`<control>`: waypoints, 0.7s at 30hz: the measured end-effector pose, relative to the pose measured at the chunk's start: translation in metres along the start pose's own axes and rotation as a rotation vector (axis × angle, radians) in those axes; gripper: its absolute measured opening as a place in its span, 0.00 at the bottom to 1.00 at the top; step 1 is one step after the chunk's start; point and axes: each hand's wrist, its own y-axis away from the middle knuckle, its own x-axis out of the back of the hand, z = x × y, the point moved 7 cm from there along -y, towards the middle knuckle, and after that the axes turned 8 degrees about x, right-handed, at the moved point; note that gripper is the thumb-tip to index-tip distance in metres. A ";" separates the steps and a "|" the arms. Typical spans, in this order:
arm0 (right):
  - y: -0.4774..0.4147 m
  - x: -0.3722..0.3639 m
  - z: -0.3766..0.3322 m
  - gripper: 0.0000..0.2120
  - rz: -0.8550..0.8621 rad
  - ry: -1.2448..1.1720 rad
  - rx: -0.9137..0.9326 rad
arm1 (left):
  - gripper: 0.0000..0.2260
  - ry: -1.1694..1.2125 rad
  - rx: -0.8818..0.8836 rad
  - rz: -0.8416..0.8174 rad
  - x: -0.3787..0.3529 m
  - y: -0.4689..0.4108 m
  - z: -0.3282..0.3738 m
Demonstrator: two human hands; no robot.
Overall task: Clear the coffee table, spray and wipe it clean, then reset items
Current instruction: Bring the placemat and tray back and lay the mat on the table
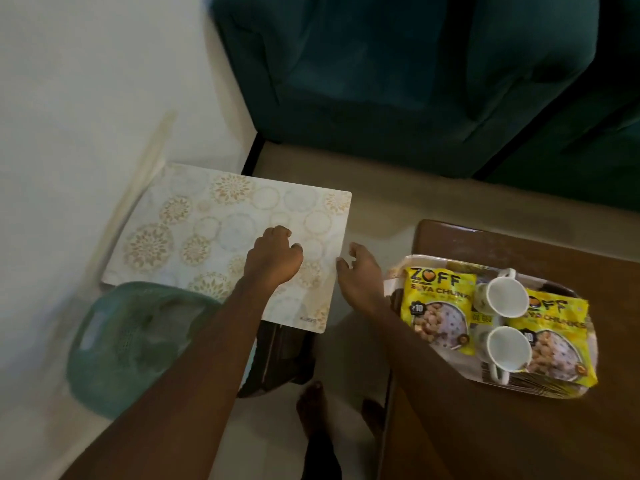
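Rested curled left hand (273, 259) on placemat (207, 233), grip untellable; held right hand (358, 275) slack, empty, beside edge. Best squared flat.

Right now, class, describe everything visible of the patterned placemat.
The placemat is a thin, stiff-looking rectangle with rounded corners, pale with gold medallions and faint rings. It lies flat, overhanging a dark object beside a green basket. The left hand rests on it, fingers curled; the right hand hovers at its right edge.

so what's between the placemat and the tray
In the head view, the right hand sits between the placemat and the tray, by the mat's right edge, over pale floor.
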 end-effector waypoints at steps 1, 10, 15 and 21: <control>-0.005 -0.011 0.004 0.20 -0.013 -0.033 -0.078 | 0.20 -0.003 0.003 -0.007 0.001 -0.005 -0.005; -0.024 -0.049 0.037 0.12 0.004 -0.295 -0.318 | 0.20 0.052 -0.044 0.011 0.012 -0.020 -0.014; -0.031 -0.035 0.023 0.10 0.060 -0.303 -0.176 | 0.21 0.052 -0.061 0.046 0.015 -0.016 -0.018; -0.029 0.013 0.016 0.12 0.219 -0.379 -0.102 | 0.21 0.093 -0.078 0.059 0.018 -0.002 -0.008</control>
